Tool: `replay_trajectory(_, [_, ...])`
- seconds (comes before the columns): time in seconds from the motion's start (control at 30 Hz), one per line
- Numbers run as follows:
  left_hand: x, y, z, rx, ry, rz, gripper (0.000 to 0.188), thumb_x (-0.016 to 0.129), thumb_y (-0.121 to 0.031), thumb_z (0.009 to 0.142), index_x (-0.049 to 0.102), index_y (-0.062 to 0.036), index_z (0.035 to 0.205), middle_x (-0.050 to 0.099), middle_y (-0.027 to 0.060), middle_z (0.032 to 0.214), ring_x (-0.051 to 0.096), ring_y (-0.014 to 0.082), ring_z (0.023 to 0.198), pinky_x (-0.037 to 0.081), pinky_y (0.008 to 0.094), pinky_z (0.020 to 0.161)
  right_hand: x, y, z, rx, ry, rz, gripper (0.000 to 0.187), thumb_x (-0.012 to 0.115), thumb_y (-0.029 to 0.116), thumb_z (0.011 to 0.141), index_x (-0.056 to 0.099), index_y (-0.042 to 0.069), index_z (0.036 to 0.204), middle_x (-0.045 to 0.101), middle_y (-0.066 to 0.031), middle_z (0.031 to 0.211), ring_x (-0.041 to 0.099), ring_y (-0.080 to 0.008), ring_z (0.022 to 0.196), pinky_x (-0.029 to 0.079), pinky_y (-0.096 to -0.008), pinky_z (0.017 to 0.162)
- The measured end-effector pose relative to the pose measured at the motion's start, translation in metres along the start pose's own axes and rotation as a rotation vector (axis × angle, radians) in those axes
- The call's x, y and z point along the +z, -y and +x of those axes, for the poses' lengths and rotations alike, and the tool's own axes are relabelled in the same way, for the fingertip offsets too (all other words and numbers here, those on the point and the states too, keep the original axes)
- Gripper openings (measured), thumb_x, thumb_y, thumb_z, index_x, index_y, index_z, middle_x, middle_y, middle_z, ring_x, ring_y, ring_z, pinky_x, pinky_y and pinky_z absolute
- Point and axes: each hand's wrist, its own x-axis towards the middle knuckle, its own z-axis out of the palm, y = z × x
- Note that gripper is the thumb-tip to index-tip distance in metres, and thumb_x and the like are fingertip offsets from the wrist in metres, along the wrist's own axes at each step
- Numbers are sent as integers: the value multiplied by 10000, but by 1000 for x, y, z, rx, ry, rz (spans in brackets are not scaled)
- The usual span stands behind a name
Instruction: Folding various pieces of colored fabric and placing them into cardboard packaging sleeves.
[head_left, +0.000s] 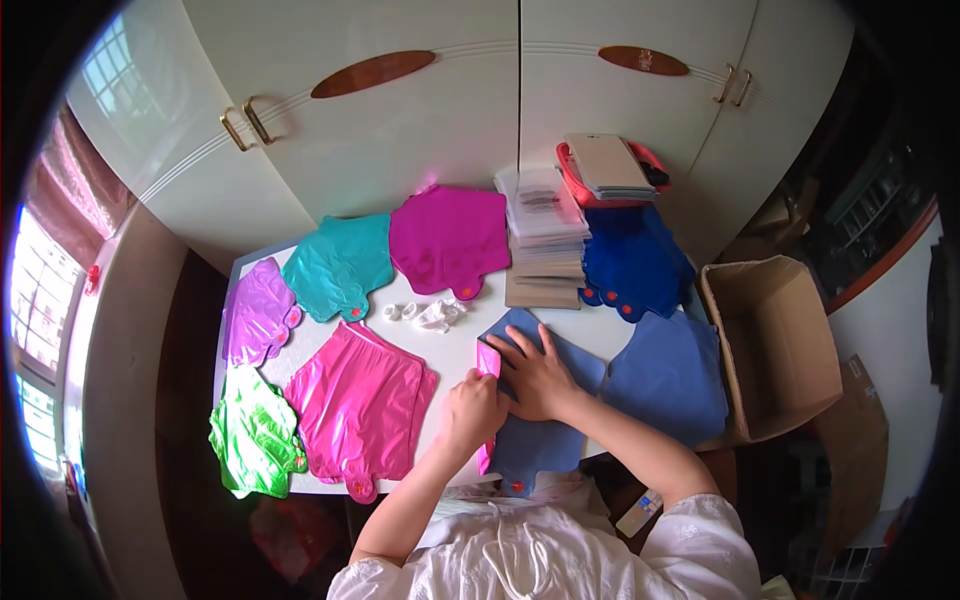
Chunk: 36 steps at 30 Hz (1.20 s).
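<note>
A flat slate-blue piece shaped like briefs point(540, 445), with a red dot on its bottom tab, lies before me at the table's near edge. My right hand point(538, 385) presses down on it, fingers spread. Along its left edge runs a narrow shiny pink strip point(487, 360), partly covered by my left hand point(474, 408), whose fingers are closed on it. How the strip joins the slate-blue piece is hidden. Left of my left hand lies a pile of shiny pink briefs point(355, 400). Another slate-blue pile point(670, 378) sits to the right.
Around the table lie green point(255, 430), lilac point(258, 312), teal point(340, 262), magenta point(450, 240) and dark blue briefs point(635, 260). A stack of clear sleeves with cards point(545, 240), a red basket point(572, 180) and crumpled white bits point(440, 316) stand behind. An open cardboard box point(780, 350) is at right.
</note>
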Motion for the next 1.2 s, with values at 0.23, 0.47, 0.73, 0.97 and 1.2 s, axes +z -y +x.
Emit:
replay_trajectory(0.23, [14,0,2,124,-122,-99,154,588,-119,724,594,35,721,568,221,867,612,377,737,517,466,702,2,-2,0,-1,-9,28,588,558,344,792,509,109,1329,320,-101,1492,228,-313,1408,143,-652,1096])
replay_trajectory(0.47, [16,1,2,93,-107,-167,164,559,-108,742,596,52,731,553,241,873,601,397,743,514,475,720,1,-1,1,-4,11,21,534,551,289,792,538,45,1267,343,-105,1477,244,-300,1405,158,-611,1116])
replay_trajectory(0.73, [24,6,5,100,-153,-219,178,585,-129,749,589,49,752,568,233,835,605,391,736,522,468,690,18,-17,-4,5,-346,412,318,571,241,860,587,-9,1055,549,-158,1179,498,-318,1169,346,-451,1053])
replay_trajectory(0.97, [3,7,6,121,29,-275,188,657,-143,752,650,0,874,600,183,911,612,347,800,524,415,712,18,-16,-4,54,-442,443,148,593,117,829,567,-28,851,552,-175,986,529,-347,980,431,-425,895])
replay_trajectory(1.2, [-17,45,12,359,55,-171,384,653,-195,805,606,-91,1171,556,117,1226,503,347,1164,459,432,934,14,-12,-2,48,-471,387,69,581,39,779,540,-16,774,516,-166,929,504,-344,933,430,-418,856])
